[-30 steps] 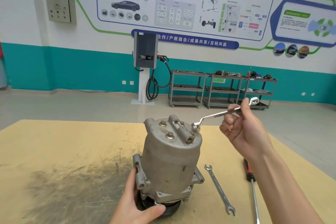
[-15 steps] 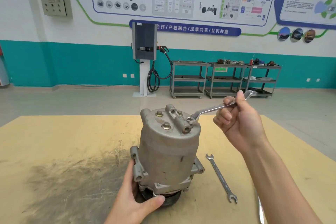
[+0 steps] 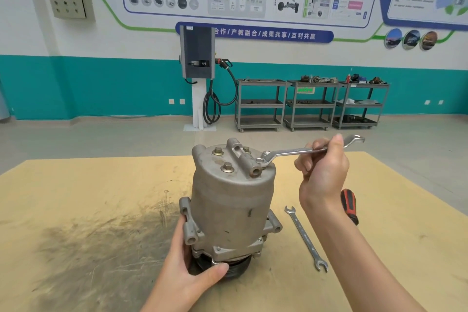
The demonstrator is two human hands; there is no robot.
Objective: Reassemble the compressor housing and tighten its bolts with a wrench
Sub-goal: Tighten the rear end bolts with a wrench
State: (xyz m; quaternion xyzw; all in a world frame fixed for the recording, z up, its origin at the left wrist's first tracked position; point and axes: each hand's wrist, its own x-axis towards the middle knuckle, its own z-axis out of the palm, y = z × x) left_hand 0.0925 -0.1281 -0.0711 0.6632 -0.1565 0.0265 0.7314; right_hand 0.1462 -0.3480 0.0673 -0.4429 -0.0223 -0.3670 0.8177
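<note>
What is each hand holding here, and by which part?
Right hand grips the offset ring wrench near its far end. Left hand grips the compressor at its base.

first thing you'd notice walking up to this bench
The grey cast-metal compressor housing standing upright mid-table, brass-coloured bolts on its top. The right hand holds a silver offset ring wrench with its ring end on the top's right edge, while the left hand grips the housing's base. A second silver open-ended wrench and a red-and-black screwdriver handle lie to the right.
</note>
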